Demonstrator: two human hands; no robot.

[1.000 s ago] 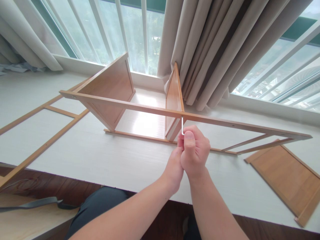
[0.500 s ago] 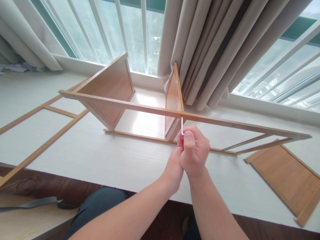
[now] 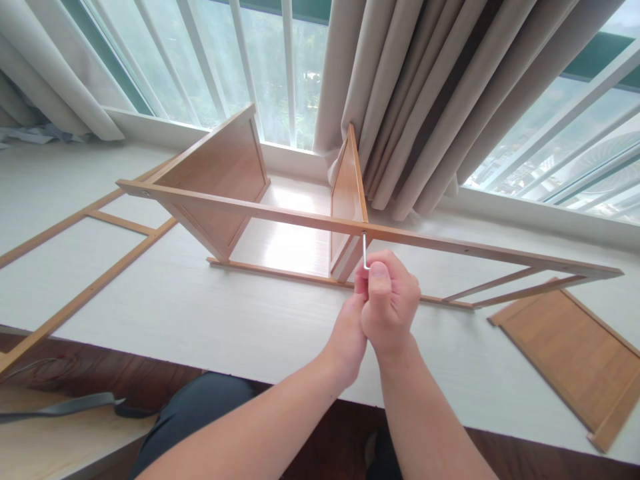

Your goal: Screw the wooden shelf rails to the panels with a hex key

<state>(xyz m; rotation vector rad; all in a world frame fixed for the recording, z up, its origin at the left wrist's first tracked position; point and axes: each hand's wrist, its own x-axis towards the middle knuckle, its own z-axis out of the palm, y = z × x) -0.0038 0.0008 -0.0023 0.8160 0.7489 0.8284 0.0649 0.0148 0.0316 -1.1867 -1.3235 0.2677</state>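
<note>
Spanning the white desk [image 3: 200,313], a partly assembled wooden shelf frame [image 3: 280,213] lies on its side, with two upright panels: a wide left panel [image 3: 220,173] and a narrow middle panel [image 3: 347,193] whose far edge stands against the curtain [image 3: 425,100]. A long front rail [image 3: 475,250] crosses both panels near their top edges. A loose ladder-like side frame [image 3: 85,233] lies flat at left, and a spare flat panel [image 3: 575,353] lies at right, apart from the assembly. Both hands are closed together just below the rail: the right hand [image 3: 390,303] is fisted with thumb up around the lower arm of a hex key [image 3: 365,250], and the left hand [image 3: 347,337] is pressed against it, its own grip hidden. The key's tip meets the rail where the middle panel joins. Judgement: a fastener at this joint is being tightened; the next move calls for a steady turn with the key kept square in the socket.
</note>
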